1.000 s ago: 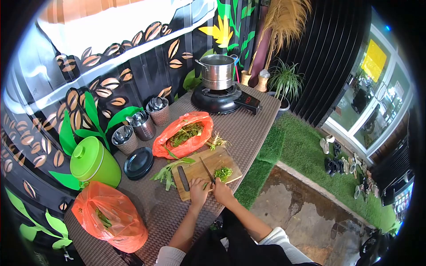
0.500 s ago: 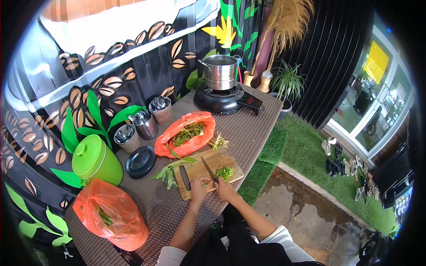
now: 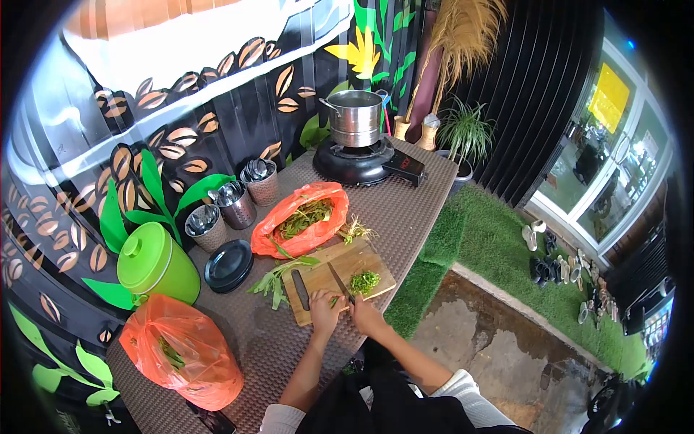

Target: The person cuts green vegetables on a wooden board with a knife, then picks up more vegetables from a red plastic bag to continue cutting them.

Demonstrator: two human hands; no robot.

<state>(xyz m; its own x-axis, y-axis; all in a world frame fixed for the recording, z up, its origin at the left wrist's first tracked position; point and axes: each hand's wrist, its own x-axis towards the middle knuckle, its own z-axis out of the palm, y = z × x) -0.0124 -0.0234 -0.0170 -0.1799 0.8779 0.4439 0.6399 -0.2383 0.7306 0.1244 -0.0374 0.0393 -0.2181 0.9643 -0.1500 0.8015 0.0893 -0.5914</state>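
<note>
Over the near edge of the wooden cutting board (image 3: 315,278), my right hand (image 3: 369,318) is wrapped round the handle of a knife (image 3: 337,278). Its blade points away from me across the board. Close on the left of the knife, my left hand (image 3: 325,307) has its fingers bent round a few green leaves (image 3: 334,299), mostly hidden. A small heap of chopped greens (image 3: 365,281) lies right of the blade. Long leafy stems (image 3: 273,284) spread over the board's left end and onto the table. Trimmed stems with roots (image 3: 358,231) lie past the board's far edge.
An open orange bag of greens (image 3: 303,220) sits behind the board; a second orange bag (image 3: 181,354) stands at left. Dark plates (image 3: 229,265), a green lidded bucket (image 3: 157,264) and cutlery cups (image 3: 236,206) line the wall. A pot (image 3: 356,119) sits on a gas stove (image 3: 350,163).
The whole view has shifted slightly. My left hand has moved a little towards the knife; my right hand keeps its hold on the knife.
</note>
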